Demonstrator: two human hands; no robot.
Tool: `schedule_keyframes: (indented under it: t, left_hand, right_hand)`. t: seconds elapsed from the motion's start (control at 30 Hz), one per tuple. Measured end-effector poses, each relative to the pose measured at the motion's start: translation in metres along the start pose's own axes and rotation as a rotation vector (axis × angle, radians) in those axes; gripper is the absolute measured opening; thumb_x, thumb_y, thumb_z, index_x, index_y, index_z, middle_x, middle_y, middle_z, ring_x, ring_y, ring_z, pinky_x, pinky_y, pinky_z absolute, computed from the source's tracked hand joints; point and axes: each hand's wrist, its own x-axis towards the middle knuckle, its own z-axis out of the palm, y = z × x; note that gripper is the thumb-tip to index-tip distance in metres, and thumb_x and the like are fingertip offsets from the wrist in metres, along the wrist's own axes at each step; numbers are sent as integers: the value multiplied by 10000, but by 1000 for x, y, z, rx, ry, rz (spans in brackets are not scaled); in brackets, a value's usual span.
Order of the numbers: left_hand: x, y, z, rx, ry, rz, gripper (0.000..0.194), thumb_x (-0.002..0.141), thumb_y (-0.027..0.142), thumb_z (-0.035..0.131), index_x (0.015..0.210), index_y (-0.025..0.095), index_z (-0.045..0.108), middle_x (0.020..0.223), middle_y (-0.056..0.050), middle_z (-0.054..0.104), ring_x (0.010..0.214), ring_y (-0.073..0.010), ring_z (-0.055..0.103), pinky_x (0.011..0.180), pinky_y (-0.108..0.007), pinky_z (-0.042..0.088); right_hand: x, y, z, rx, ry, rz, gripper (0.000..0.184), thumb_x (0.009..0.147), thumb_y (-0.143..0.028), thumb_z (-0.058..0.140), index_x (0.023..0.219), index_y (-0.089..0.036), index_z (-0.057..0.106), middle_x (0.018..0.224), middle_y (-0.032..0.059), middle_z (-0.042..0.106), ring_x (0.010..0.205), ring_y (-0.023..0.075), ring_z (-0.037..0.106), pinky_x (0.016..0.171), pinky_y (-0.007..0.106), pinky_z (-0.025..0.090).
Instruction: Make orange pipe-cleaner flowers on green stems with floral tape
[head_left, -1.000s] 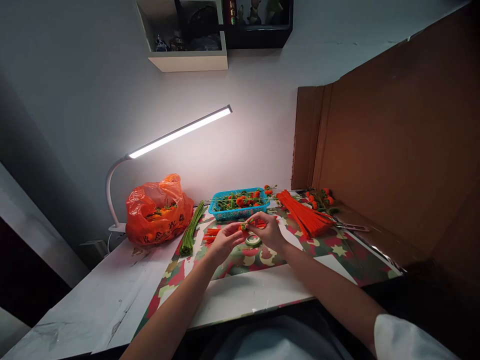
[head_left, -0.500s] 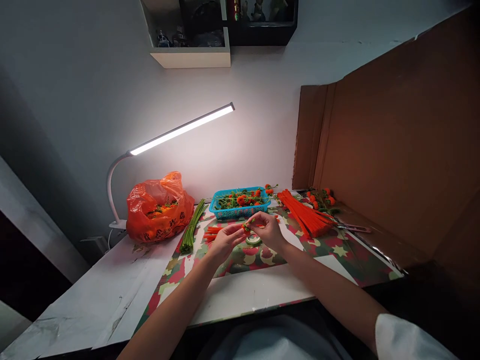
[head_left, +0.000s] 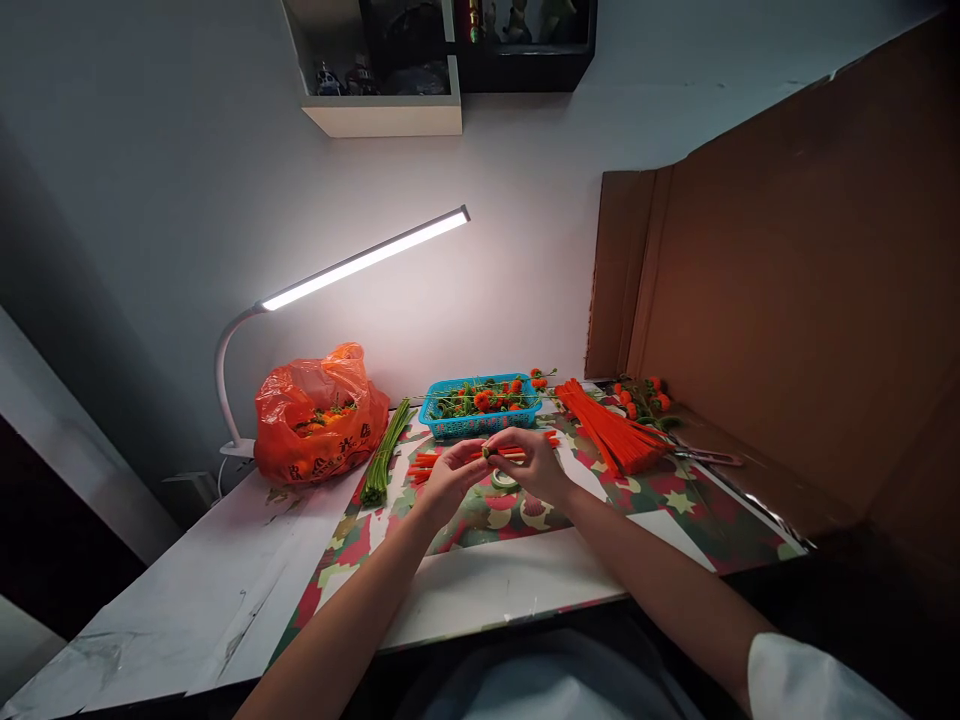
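Between the fingertips of both hands, above the middle of the table, is a small green-and-orange flower head [head_left: 488,452], mostly covered by the fingers. My left hand [head_left: 452,478] pinches it from the left, fingers closed. From the right, my right hand [head_left: 538,470] grips it with thumb and forefinger. Loose orange chenille stems [head_left: 422,466] lie behind and under the hands. A roll of green tape [head_left: 504,481] sits just below the right fingers. Beyond the hands stands a blue basket [head_left: 450,430] with orange flowers [head_left: 484,401] on green stems.
A green chenille bundle [head_left: 385,460] lies left, by an orange plastic bag [head_left: 319,465] and a lit lamp [head_left: 367,258]. To the right are an orange chenille bundle [head_left: 611,430], more orange flowers [head_left: 630,405], scissors [head_left: 709,456] and a cardboard wall [head_left: 780,280].
My right hand's fingers have shifted slightly left and closed in towards the left fingertips. The flower head has turned and shows less orange. Everything on the table stays put.
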Motion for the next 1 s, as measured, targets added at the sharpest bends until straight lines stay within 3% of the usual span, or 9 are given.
schedule_keyframes:
  t: [0.23,0.33,0.47,0.7,0.8,1.0]
  left_hand:
    - [2,2,-1,78,20,57,390,564,254,817,920,159,690,902,-66,721,814,-191,667,812,-320,503]
    - [1,3,0,159,26,108,395,576,270,811,935,162,686,916,-74,720,840,-209,666,808,-333,508]
    - [-1,3,-1,275,-8,158,336,611,294,789,907,166,695,992,-78,702,882,-218,652,803,-327,515]
    - [0,0,-5,365,-60,170,296,648,298,761,912,178,698,988,-66,686,883,-206,636,780,-301,514]
    - [0,0,-6,405,-84,184,289,643,295,763,898,171,706,981,-71,673,882,-205,628,763,-294,517]
    - [1,4,-9,423,-125,218,239,635,285,767,839,168,721,963,-75,649,908,-203,604,775,-289,519]
  right_hand:
    - [2,-3,-1,-78,68,-44,118,768,-258,612,877,-214,610,962,47,632,942,191,592,836,336,480]
    - [3,-1,-2,-225,95,-2,85,798,-259,566,858,-202,585,869,37,608,814,167,579,737,300,472]
    - [2,0,-3,-508,-41,25,90,843,-258,504,790,-191,533,711,3,541,678,145,511,624,251,386]
    - [1,-1,-5,-957,-251,-7,158,906,-264,428,803,-180,515,661,16,556,637,148,498,643,261,292]
    - [1,0,-6,-958,-302,-28,167,901,-241,437,767,-178,515,632,7,547,591,132,481,632,256,281]
    - [0,3,-8,-716,-290,-26,212,891,-212,431,691,-192,501,574,-33,490,522,103,420,546,220,258]
